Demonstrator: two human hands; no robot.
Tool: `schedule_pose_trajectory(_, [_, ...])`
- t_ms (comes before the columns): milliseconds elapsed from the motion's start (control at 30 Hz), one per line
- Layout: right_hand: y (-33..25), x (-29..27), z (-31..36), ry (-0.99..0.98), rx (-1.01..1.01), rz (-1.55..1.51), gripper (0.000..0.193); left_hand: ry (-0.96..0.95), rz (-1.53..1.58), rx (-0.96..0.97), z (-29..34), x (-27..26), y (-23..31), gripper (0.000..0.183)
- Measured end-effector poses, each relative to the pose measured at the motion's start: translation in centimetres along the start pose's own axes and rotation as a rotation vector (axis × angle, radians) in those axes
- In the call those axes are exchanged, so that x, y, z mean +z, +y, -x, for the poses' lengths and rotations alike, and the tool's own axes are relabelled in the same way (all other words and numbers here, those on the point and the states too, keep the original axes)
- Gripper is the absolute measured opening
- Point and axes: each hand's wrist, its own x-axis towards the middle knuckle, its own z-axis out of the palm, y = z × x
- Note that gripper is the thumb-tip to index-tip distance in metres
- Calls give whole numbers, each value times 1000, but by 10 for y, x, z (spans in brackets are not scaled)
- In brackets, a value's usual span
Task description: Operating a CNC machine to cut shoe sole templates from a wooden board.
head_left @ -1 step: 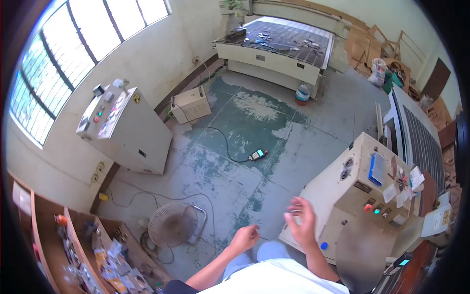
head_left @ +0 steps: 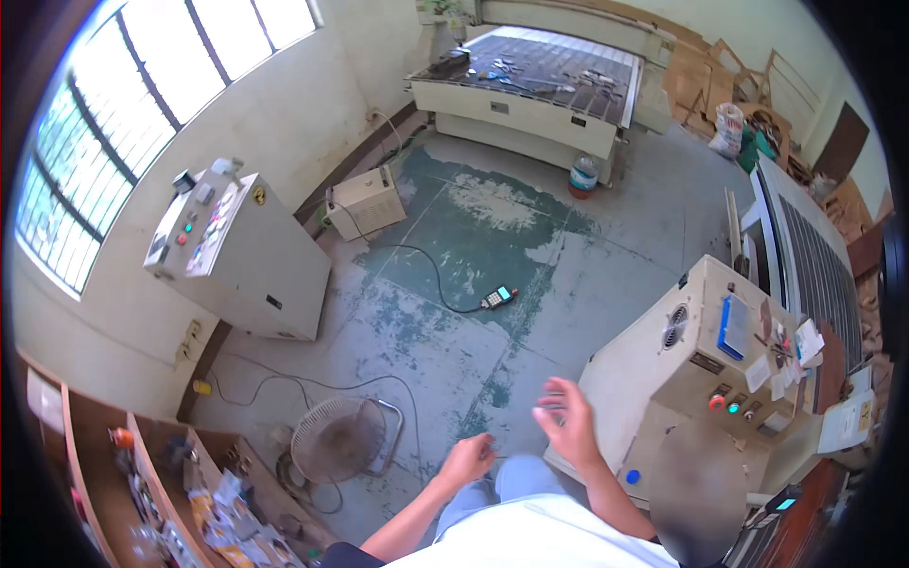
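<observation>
My left hand (head_left: 468, 460) hangs in front of my lap, fingers curled in; whatever lies inside them, if anything, is hidden. Higher and to the right, my right hand (head_left: 570, 422) is raised with the thumb apart from bent fingers and nothing between them. Neither hand touches anything that I can see. Closest to the right hand stands a cream control cabinet (head_left: 630, 369) with a fan grille, coloured buttons and a blue tray (head_left: 732, 328) on top. Ahead on the floor lies a handheld controller (head_left: 498, 297) with a lit screen and a cable.
A round floor fan (head_left: 339, 440) stands at the lower left beside wooden shelves (head_left: 133, 473) full of parts. Cables (head_left: 360, 383) cross the floor. A grey cabinet (head_left: 265, 265), a beige box (head_left: 367, 204), a large machine bed (head_left: 516, 109) and a water container (head_left: 583, 176) stand farther off.
My right hand has shifted slightly left and up. The left hand has moved a little to the left. The whole view has tilted slightly.
</observation>
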Motion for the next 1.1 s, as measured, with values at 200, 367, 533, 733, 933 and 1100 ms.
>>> schedule_pose_trajectory(200, [211,104,-161,-137,395,233,39,-146,-150,-160,-106,-63,-108,38])
schedule_pose_trajectory(367, [438,171,-303,-89,745,46,41,-27,-23,-318,-223,-109,-197,40])
schedule_pose_trajectory(533, [652,241,-452,-100,1020,453,78,286,11,-532,-338,-156,-314,37])
schedule_pose_trajectory(733, [826,302,-581,424,1318,233,138,703,107,-553,-442,-165,-465,26])
schedule_pose_trajectory(933, [893,328,-643,557,1640,437,135,820,162,-566,-514,-143,-590,21])
schedule_pose_trajectory(1100, [932,343,-656,717,1552,627,130,891,200,-534,-531,-138,-621,25])
